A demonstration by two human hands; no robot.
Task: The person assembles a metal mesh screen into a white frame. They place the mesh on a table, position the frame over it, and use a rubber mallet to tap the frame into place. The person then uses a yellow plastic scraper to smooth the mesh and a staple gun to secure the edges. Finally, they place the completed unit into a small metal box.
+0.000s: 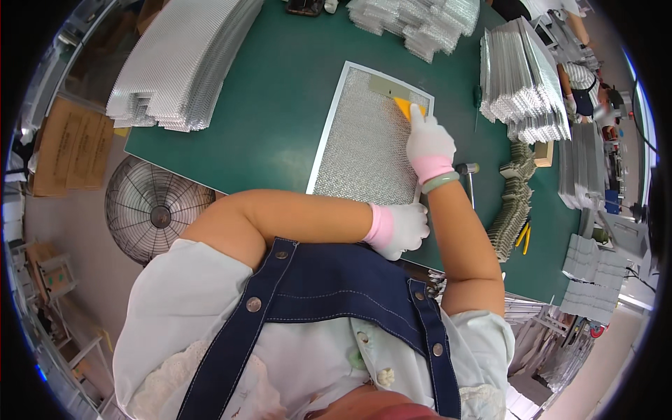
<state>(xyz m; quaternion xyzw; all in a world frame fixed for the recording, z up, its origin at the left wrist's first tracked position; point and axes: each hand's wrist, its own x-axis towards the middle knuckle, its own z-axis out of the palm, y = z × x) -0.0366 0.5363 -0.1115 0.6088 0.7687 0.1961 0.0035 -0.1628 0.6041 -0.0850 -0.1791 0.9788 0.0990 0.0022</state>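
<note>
A metal mesh panel with a pale frame [357,133] lies on the green table in front of me. My right hand [428,143], in a white glove with a pink cuff, pinches a yellow-orange triangular scraper [402,106] over the panel's far right part. The scraper's edge is beside a flat greenish-grey plate [381,85] at the panel's far end. Similarly gloved, my left hand [404,229] has its fingers curled at the panel's near right corner, seemingly round the frame; the grip is partly hidden.
Stacked mesh sheets stand at the far left [178,59], far middle [420,21] and right [518,80]. Right of my right forearm are a hammer [469,178], a row of small plates [514,196] and yellow-handled pliers [523,236]. A fan [159,213] stands left of the table. Another person [582,84] is at far right.
</note>
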